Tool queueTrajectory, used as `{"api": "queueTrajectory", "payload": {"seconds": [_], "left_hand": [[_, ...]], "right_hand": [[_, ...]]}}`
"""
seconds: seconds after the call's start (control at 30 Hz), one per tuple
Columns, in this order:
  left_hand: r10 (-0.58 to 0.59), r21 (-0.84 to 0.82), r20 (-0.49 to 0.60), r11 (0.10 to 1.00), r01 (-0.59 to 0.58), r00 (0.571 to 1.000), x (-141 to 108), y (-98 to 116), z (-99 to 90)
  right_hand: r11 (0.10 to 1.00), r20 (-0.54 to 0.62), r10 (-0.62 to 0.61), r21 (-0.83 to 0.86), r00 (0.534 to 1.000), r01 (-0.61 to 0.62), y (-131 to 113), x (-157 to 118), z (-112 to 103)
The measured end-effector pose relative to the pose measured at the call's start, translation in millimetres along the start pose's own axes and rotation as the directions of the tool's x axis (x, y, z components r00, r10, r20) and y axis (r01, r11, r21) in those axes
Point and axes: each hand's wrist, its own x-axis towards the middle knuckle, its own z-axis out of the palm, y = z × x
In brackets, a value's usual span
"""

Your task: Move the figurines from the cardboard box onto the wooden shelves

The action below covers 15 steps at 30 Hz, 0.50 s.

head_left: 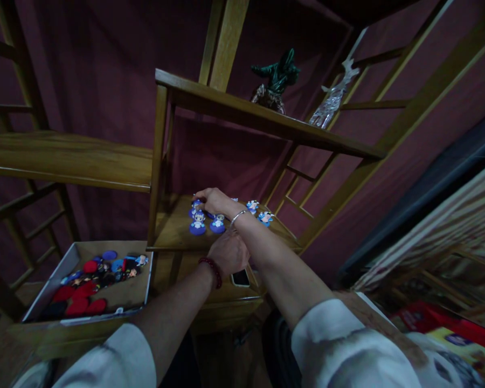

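Observation:
Small cartoon figurines on round purple bases stand on a wooden shelf. My right hand, with a silver bracelet at the wrist, reaches over them, its fingers closed at the top of a back-left figurine. In front of that one stand a figurine and, to its right, another figurine. Farther right are two blue-and-white figurines, one behind and one nearer. My left hand, with a dark red bead bracelet, is below my right wrist, fingers curled in; what they hold is hidden.
An open cardboard box with several red, black and blue figurines sits lower left. A phone lies below the shelf. On the upper shelf stand a dark green statue and a clear glass ornament. Wooden posts frame the shelf.

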Motion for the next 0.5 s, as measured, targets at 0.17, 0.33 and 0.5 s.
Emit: {"api": "queueTrajectory", "payload": {"seconds": [0.17,0.33,0.5], "left_hand": [[-0.015,-0.013,0.027,1.0,0.015,1.0,-0.1,-1.6,4.4],[-0.054,-0.058,0.022,0.997,0.055,0.998,-0.9,-2.0,4.5],[-0.05,-0.082,0.021,0.995,0.051,0.999,1.2,1.4,-3.7]], "right_hand": [[0.999,-0.018,-0.027,-0.023,0.999,0.026,2.3,5.5,3.9],[0.999,-0.028,-0.024,-0.043,0.999,0.023,-2.2,6.5,0.9],[0.999,-0.008,0.046,-0.016,0.999,-0.046,-11.8,5.1,-1.8]]}}
